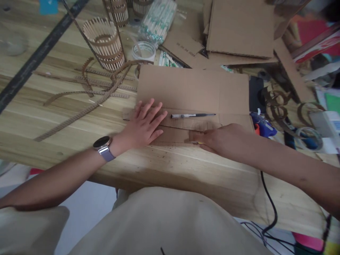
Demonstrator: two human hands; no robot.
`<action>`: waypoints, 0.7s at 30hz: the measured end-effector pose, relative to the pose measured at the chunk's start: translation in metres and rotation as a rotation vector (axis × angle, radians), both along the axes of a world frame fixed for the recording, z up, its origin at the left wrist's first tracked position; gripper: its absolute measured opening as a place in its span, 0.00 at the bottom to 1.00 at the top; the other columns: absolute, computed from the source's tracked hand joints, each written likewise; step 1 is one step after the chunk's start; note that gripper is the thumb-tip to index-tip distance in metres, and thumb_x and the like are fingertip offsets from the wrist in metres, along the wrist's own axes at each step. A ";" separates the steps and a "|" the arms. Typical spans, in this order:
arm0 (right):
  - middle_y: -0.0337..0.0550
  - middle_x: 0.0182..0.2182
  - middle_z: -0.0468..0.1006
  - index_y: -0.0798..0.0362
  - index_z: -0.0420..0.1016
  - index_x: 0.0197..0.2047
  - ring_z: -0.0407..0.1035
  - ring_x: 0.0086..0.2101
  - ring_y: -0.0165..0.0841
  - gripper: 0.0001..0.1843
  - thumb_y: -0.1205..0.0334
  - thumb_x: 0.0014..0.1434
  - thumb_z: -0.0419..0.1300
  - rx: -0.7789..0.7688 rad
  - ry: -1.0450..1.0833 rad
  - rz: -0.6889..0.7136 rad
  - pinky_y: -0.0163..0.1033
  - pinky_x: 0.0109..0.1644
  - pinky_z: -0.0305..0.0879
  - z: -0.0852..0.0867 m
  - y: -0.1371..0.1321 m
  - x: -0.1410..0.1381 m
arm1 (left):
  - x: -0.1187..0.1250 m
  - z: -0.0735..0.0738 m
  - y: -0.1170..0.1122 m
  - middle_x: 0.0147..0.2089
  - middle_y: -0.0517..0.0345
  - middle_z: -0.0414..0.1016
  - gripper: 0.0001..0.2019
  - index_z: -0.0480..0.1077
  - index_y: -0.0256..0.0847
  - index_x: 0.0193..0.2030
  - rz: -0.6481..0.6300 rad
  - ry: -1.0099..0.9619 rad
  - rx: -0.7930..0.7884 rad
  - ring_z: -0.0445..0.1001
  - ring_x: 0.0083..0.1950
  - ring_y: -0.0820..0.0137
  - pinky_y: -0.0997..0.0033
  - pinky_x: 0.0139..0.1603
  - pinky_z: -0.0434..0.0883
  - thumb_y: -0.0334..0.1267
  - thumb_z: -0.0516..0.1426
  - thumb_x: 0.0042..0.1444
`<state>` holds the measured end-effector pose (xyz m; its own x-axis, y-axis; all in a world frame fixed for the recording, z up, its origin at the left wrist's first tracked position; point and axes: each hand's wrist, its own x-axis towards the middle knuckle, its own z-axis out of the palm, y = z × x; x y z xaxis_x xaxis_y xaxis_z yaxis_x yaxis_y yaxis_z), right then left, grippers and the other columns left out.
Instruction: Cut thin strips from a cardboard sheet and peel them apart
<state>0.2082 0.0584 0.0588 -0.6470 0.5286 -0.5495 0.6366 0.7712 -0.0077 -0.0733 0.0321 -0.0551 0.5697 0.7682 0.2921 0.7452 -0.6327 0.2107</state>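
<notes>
A flat sheet of brown cardboard [191,86] lies near the table's front edge, with long slits and creases along its near side. My left hand [147,124] rests on its left part, fingers spread and pressing down; a watch sits on that wrist. Closed at the near right part of the sheet, my right hand [220,138] pinches a thin yellow tool [198,142], mostly hidden by the fingers. Between the hands, a black-and-clear pen [193,115] lies on the cardboard.
Left are corrugated strips [77,113] and a stick basket [103,42]. Behind stand a tape roll [143,51], bagged sticks [158,21] and stacked cardboard [240,28]. Right are a blue glue gun [265,127], curled strips [276,104] and a black cable [269,202].
</notes>
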 end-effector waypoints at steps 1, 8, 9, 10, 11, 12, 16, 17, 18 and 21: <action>0.45 0.38 0.85 0.44 0.74 0.61 0.78 0.31 0.36 0.19 0.58 0.72 0.50 -0.021 -0.022 0.001 0.36 0.28 0.53 0.003 0.001 -0.003 | 0.000 0.000 0.000 0.77 0.35 0.52 0.29 0.54 0.38 0.75 -0.002 -0.002 -0.002 0.43 0.79 0.40 0.28 0.73 0.42 0.48 0.49 0.72; 0.43 0.35 0.83 0.48 0.75 0.51 0.78 0.34 0.38 0.18 0.56 0.74 0.45 0.017 -0.021 0.034 0.38 0.27 0.52 -0.014 -0.012 -0.049 | -0.001 -0.001 0.000 0.76 0.31 0.53 0.29 0.56 0.33 0.74 -0.010 -0.003 0.024 0.44 0.78 0.38 0.26 0.72 0.44 0.49 0.49 0.73; 0.43 0.34 0.83 0.48 0.75 0.51 0.77 0.34 0.37 0.17 0.57 0.74 0.46 0.021 -0.006 0.042 0.38 0.27 0.52 -0.019 -0.013 -0.053 | 0.000 -0.001 0.000 0.76 0.31 0.53 0.29 0.56 0.33 0.74 -0.009 -0.007 0.023 0.44 0.78 0.38 0.26 0.72 0.44 0.49 0.49 0.73; 0.42 0.34 0.83 0.48 0.75 0.51 0.77 0.34 0.36 0.16 0.58 0.74 0.46 0.021 0.002 0.045 0.38 0.27 0.53 -0.022 -0.013 -0.055 | 0.000 -0.001 -0.001 0.76 0.31 0.53 0.29 0.56 0.33 0.74 -0.009 -0.011 0.021 0.44 0.78 0.39 0.27 0.72 0.44 0.48 0.49 0.73; 0.42 0.34 0.83 0.48 0.75 0.51 0.77 0.34 0.36 0.16 0.59 0.73 0.47 0.020 0.007 0.046 0.38 0.27 0.54 -0.024 -0.013 -0.057 | 0.000 0.000 -0.001 0.76 0.31 0.54 0.29 0.56 0.34 0.74 -0.008 -0.017 0.019 0.44 0.79 0.39 0.27 0.73 0.44 0.48 0.49 0.72; 0.42 0.34 0.83 0.48 0.75 0.52 0.77 0.34 0.36 0.15 0.60 0.73 0.48 0.022 0.006 0.046 0.38 0.27 0.55 -0.025 -0.013 -0.058 | 0.000 0.000 -0.001 0.76 0.32 0.54 0.29 0.56 0.34 0.74 -0.007 -0.021 0.020 0.44 0.79 0.40 0.27 0.73 0.44 0.48 0.49 0.72; 0.43 0.34 0.83 0.50 0.75 0.51 0.78 0.34 0.38 0.14 0.65 0.71 0.50 0.038 -0.020 0.071 0.39 0.26 0.55 -0.018 -0.013 -0.061 | 0.001 0.000 -0.001 0.76 0.32 0.55 0.29 0.57 0.34 0.73 -0.001 -0.015 0.045 0.46 0.78 0.39 0.28 0.73 0.45 0.48 0.50 0.72; 0.43 0.34 0.83 0.50 0.75 0.51 0.78 0.34 0.39 0.14 0.67 0.70 0.50 0.045 -0.023 0.080 0.39 0.26 0.54 -0.016 -0.013 -0.062 | 0.001 0.000 -0.001 0.76 0.33 0.55 0.29 0.57 0.34 0.73 0.000 -0.014 0.050 0.46 0.78 0.39 0.28 0.73 0.45 0.48 0.50 0.72; 0.43 0.33 0.83 0.51 0.75 0.51 0.79 0.34 0.39 0.13 0.68 0.70 0.51 0.051 -0.024 0.088 0.39 0.25 0.53 -0.015 -0.014 -0.063 | 0.001 0.000 -0.001 0.76 0.33 0.55 0.28 0.57 0.34 0.73 -0.001 -0.014 0.053 0.46 0.78 0.39 0.28 0.73 0.45 0.47 0.50 0.72; 0.43 0.32 0.84 0.52 0.75 0.49 0.79 0.33 0.38 0.14 0.73 0.68 0.51 0.056 -0.025 0.111 0.38 0.25 0.51 -0.011 -0.016 -0.066 | 0.002 0.000 -0.001 0.76 0.33 0.54 0.28 0.57 0.34 0.73 -0.001 -0.009 0.049 0.46 0.78 0.39 0.28 0.73 0.45 0.48 0.49 0.73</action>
